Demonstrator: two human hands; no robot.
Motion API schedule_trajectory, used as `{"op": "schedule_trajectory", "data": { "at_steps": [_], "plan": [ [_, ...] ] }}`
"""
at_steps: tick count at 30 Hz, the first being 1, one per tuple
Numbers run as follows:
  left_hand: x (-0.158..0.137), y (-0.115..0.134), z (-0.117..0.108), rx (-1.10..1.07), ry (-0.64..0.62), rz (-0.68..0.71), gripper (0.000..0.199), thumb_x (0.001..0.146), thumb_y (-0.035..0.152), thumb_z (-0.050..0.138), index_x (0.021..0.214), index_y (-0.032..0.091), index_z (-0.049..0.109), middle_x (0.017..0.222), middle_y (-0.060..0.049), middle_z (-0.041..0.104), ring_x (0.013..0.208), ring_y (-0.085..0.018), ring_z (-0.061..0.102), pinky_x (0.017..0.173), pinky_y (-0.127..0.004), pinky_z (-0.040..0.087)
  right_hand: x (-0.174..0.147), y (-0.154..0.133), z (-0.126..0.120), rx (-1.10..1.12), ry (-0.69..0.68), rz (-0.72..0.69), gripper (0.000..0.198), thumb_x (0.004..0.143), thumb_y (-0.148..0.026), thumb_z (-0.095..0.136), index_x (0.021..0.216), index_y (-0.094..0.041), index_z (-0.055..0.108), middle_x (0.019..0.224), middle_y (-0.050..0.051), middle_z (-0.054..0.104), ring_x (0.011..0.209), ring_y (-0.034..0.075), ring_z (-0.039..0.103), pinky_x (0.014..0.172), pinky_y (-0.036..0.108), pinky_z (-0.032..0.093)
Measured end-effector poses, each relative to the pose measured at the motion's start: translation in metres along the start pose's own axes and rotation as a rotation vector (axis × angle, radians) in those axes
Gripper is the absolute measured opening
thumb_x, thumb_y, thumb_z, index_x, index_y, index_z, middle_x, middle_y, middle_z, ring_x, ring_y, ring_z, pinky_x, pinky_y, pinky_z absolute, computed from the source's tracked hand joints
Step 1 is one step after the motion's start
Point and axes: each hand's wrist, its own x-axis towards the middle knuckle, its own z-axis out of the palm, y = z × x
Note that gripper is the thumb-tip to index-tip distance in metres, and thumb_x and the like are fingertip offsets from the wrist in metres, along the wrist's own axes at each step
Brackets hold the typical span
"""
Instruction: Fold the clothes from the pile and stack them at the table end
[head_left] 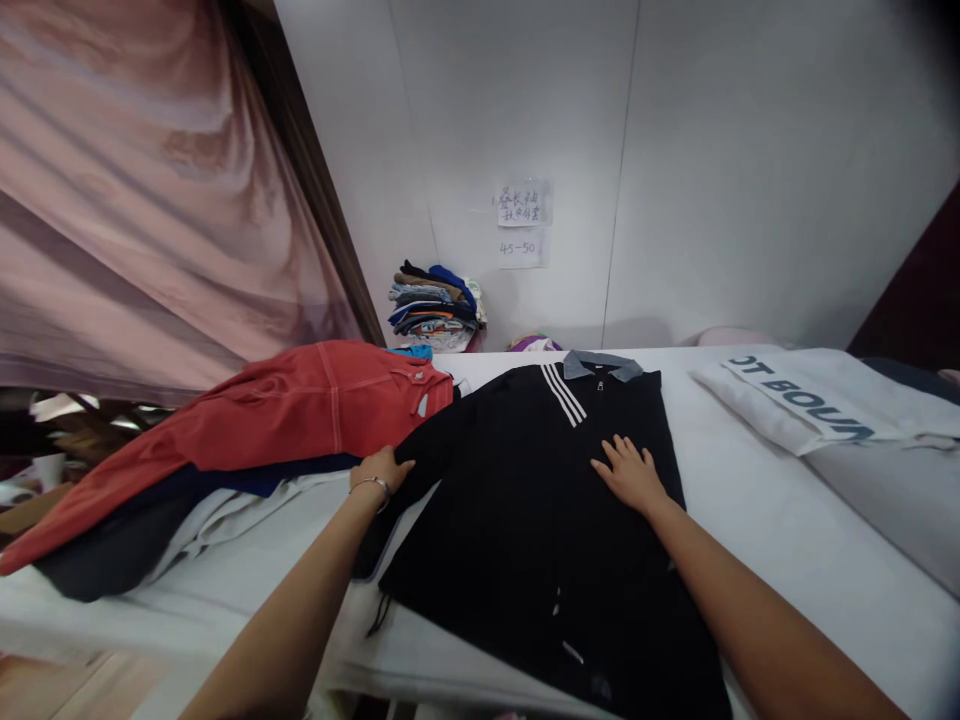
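Observation:
A black jacket (pixel 517 510) with a grey collar and white stripes at one shoulder lies spread on the white-covered table (pixel 757 560), its collar at the far side. My left hand (pixel 377 472), with a bracelet at the wrist, grips the jacket's left sleeve (pixel 427 445); its fingertips are partly hidden. On the chest of the jacket my right hand (pixel 631 475) rests flat, fingers spread. Only the left sleeve shows stretched outward. The hem hangs toward the near table edge, with a dark cord by its left corner.
Left of the jacket, a red garment (pixel 300 410) lies over dark and white clothes. Folded clothes (pixel 435 310) are stacked by the wall at the back. At right is a white garment with dark lettering (pixel 795 395). A pink curtain (pixel 150 180) hangs at left.

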Motion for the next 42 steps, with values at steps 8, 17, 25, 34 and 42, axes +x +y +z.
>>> {"op": "schedule_trajectory", "data": {
  "at_steps": [8,17,25,34,42],
  "plan": [
    [0.013,0.011,-0.046,-0.016,0.101,0.06,0.033,0.082,0.038,0.047,0.1,0.016,0.061,0.106,-0.012,0.069,0.096,-0.024,0.064,0.074,-0.028,0.046,-0.002,-0.002,-0.007,0.033,-0.021,-0.001,0.062,0.093,-0.052,0.029,0.143,-0.017,0.037,0.152,0.014,0.027,0.141,0.029,0.019,0.111,0.051,0.014],
    [0.009,0.08,-0.168,0.282,0.547,0.219,0.029,0.085,0.019,0.039,0.107,0.014,0.058,0.107,-0.018,0.066,0.1,-0.031,0.062,0.08,-0.039,0.045,-0.002,-0.002,-0.009,0.058,-0.021,-0.008,0.062,0.093,-0.052,0.03,0.143,-0.015,0.036,0.151,0.014,0.028,0.141,0.029,0.018,0.11,0.052,0.013],
    [-0.006,0.17,-0.233,0.148,0.574,0.367,0.034,0.085,0.023,0.049,0.114,0.008,0.058,0.114,-0.017,0.063,0.108,-0.028,0.056,0.091,-0.042,0.043,-0.002,-0.003,-0.009,0.112,-0.015,-0.008,0.061,0.092,-0.05,0.034,0.142,-0.014,0.038,0.151,0.017,0.027,0.141,0.031,0.018,0.11,0.053,0.012],
    [-0.073,0.298,-0.185,-0.229,-0.031,0.712,0.024,0.07,0.021,0.063,0.093,0.019,0.07,0.088,-0.002,0.071,0.08,-0.014,0.063,0.072,-0.022,0.049,-0.003,0.004,-0.029,0.982,0.381,-0.107,0.049,0.084,-0.05,0.052,0.122,-0.019,0.06,0.138,0.011,0.049,0.135,0.026,0.036,0.113,0.049,0.02],
    [-0.12,0.344,-0.06,-0.615,-0.413,0.831,0.044,0.083,0.039,0.056,0.122,0.017,0.056,0.108,-0.01,0.068,0.08,-0.015,0.066,0.068,-0.027,0.054,-0.013,0.016,-0.062,2.312,-0.078,-0.093,0.058,0.081,-0.072,0.043,0.101,-0.024,0.067,0.093,0.005,0.072,0.104,0.026,0.063,0.091,0.045,0.051]
  ]
}}
